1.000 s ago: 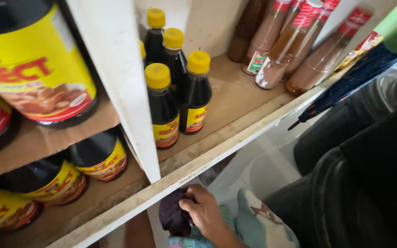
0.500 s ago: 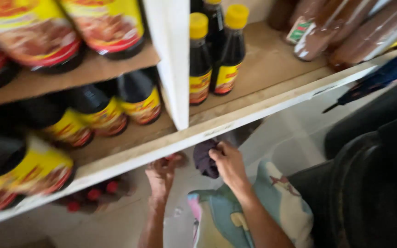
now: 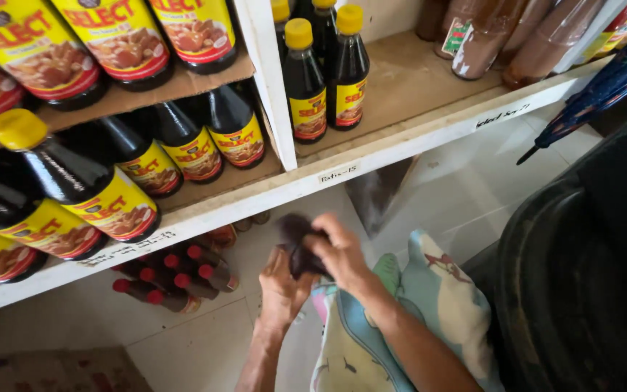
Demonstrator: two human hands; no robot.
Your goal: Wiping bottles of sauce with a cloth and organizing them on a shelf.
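Both of my hands meet low in the head view, just below a white shelf edge (image 3: pixel 371 156). My right hand (image 3: pixel 341 255) grips a dark, crumpled cloth-like thing (image 3: pixel 300 245) from the right. My left hand (image 3: pixel 281 287) holds the same dark thing from underneath. Its exact kind is too blurred to tell. Under my right forearm lies a pale blue patterned fabric (image 3: pixel 429 305). Above the hands, dark sauce bottles with yellow caps (image 3: pixel 306 80) stand on the shelf.
Large dark bottles with yellow labels (image 3: pixel 103 196) fill the left shelves. Small red-capped bottles (image 3: pixel 175 279) lie on the tiled floor under the shelf. Brown packets (image 3: pixel 488 36) stand at the upper right. A dark blue folded umbrella (image 3: pixel 604 80) leans right, above a black bin (image 3: pixel 582 276).
The view has swung left and down along the shelves. My left hand has come up to join the right hand on the dark thing.
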